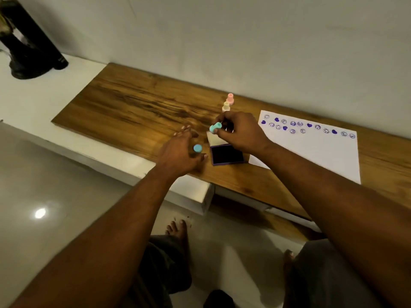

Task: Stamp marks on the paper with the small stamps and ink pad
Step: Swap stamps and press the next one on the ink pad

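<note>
right hand point(241, 134): pinching a teal stamp point(215, 127) in its fingertips, tipped sideways, right above the back edge of the ink pad

left hand point(181, 154): fingers spread, hanging over a blue stamp point(197, 148) that sits just left of the pad, can't tell if it's touching it

ink pad point(227, 154): open, dark purple, lid flipped back, on the wooden board point(133, 107)

paper point(315, 147): right of the pad, rows of purple hearts and faces along its far edge

spare stamps: cream stamp point(226, 106) and pink stamp point(230, 98) standing upright behind the hands

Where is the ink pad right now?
The ink pad lies open on the wooden board, just under the right hand, between the left hand and the paper.
</note>
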`<move>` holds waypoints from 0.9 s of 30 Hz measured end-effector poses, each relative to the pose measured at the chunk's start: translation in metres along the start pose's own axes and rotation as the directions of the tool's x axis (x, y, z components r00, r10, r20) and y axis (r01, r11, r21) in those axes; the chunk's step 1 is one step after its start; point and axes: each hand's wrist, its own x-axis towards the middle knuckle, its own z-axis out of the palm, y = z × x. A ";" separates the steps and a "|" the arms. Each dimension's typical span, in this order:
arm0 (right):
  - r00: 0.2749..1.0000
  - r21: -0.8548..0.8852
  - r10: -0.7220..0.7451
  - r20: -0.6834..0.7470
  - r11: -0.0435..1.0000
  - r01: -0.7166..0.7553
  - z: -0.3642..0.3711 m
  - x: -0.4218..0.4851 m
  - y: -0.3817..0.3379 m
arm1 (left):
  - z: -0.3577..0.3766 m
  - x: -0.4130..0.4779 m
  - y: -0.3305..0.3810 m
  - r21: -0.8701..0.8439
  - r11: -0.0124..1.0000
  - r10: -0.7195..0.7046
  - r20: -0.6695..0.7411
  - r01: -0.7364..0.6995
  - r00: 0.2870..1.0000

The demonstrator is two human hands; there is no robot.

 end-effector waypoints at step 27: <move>0.956 -0.451 -0.133 0.262 0.858 0.244 0.050 0.013 -0.026 | 0.008 0.002 -0.007 0.088 0.996 -0.012 -0.020 0.013 1.000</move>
